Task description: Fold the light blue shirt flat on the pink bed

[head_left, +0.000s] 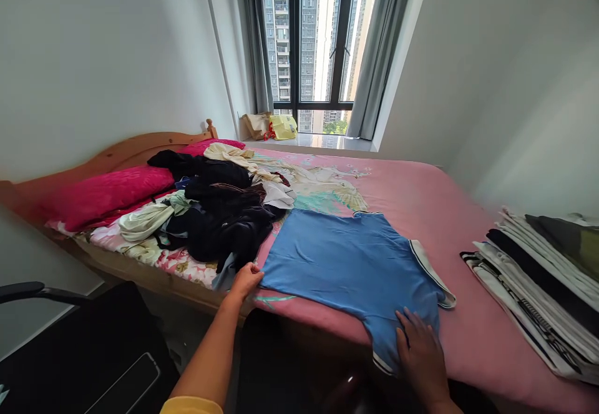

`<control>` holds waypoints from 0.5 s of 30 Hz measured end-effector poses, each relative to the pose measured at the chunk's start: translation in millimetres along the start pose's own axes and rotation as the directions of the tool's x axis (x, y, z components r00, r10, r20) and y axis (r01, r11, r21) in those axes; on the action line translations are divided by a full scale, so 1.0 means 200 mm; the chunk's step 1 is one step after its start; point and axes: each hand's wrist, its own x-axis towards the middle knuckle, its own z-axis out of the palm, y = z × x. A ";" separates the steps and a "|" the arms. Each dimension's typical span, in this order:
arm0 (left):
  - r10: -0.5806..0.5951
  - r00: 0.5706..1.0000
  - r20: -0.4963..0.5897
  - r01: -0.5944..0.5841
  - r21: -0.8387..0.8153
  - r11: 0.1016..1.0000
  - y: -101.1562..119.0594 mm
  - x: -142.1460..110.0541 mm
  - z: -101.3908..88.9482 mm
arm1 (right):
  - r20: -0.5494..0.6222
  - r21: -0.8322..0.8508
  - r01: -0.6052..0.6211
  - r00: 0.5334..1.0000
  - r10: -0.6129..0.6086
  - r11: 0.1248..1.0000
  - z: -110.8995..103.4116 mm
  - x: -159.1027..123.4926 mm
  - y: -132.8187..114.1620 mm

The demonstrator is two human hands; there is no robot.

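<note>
A blue T-shirt (pixel 349 264) with white-trimmed sleeves lies spread flat on the pink bedsheet (pixel 421 195), near the bed's front edge. My left hand (pixel 244 280) pinches the shirt's lower left corner, fingers closed on the cloth. My right hand (pixel 421 351) lies flat with fingers spread on the shirt's near sleeve, pressing it down. A heap of dark and light unfolded clothes (pixel 210 208) sits just left of the shirt.
A stack of folded clothes (pixel 538 283) rests at the bed's right end. Magenta pillows (pixel 103 192) lie against the wooden headboard (pixel 121 152). Bags (pixel 274 127) sit on the window sill. A dark chair (pixel 70 345) stands at lower left.
</note>
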 end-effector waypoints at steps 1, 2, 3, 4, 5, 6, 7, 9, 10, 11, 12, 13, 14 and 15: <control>0.004 1.000 0.006 -0.003 -0.036 0.999 -0.01 0.00 0.00 | -0.004 -0.002 0.000 1.000 0.000 1.000 0.00 0.00 0.00; 0.008 1.000 0.013 -0.007 -0.072 0.997 -0.02 0.00 0.00 | -0.006 -0.001 0.000 1.000 0.000 1.000 0.00 0.00 0.00; 0.014 1.000 0.022 -0.012 -0.107 0.994 -0.02 0.00 0.00 | -0.005 0.000 -0.002 1.000 0.002 1.000 0.00 0.00 -0.01; 0.024 0.999 0.034 -0.019 -0.140 0.990 -0.03 0.00 0.00 | -0.005 0.003 -0.006 1.000 0.006 1.000 0.00 0.00 -0.01; 0.035 0.998 0.048 -0.027 -0.171 0.985 -0.04 0.00 0.00 | -0.003 0.006 -0.012 1.000 0.012 1.000 -0.01 0.01 -0.01; 0.050 0.997 0.065 -0.036 -0.200 0.979 -0.04 -0.01 0.00 | -0.002 0.011 -0.019 1.000 0.019 1.000 -0.01 0.01 -0.02; 0.066 0.994 0.085 -0.045 -0.226 0.973 -0.05 -0.01 0.00 | 0.000 0.015 -0.027 1.000 0.027 1.000 -0.02 0.01 -0.02; 0.094 0.987 0.130 -0.057 -0.263 0.963 -0.06 -0.03 -0.01 | 0.009 0.023 -0.037 0.999 0.036 0.999 -0.02 0.01 -0.02; 0.103 0.983 0.153 -0.058 -0.273 0.960 -0.06 -0.03 -0.02 | 0.013 0.026 -0.040 0.999 0.040 0.999 -0.02 0.01 -0.02; 0.109 0.979 0.174 -0.057 -0.277 0.959 -0.06 -0.04 -0.04 | 0.015 0.032 -0.043 0.999 0.043 0.999 -0.02 0.01 -0.02; 0.112 0.975 0.191 -0.056 -0.277 0.959 -0.06 -0.05 -0.05 | 0.014 0.040 -0.047 0.999 0.046 0.998 -0.02 0.01 -0.02; 0.112 0.974 0.198 -0.055 -0.274 0.960 -0.06 -0.05 -0.07 | 0.011 0.050 -0.054 0.999 0.053 0.997 -0.01 0.00 -0.01; 0.109 0.975 0.195 -0.054 -0.268 0.962 -0.06 -0.06 -0.08 | 0.008 0.065 -0.066 0.998 0.066 0.996 -0.01 0.00 -0.01; 0.102 0.979 0.176 -0.054 -0.259 0.964 -0.06 -0.07 -0.09 | 0.005 0.084 -0.085 0.996 0.084 0.993 0.00 0.00 -0.02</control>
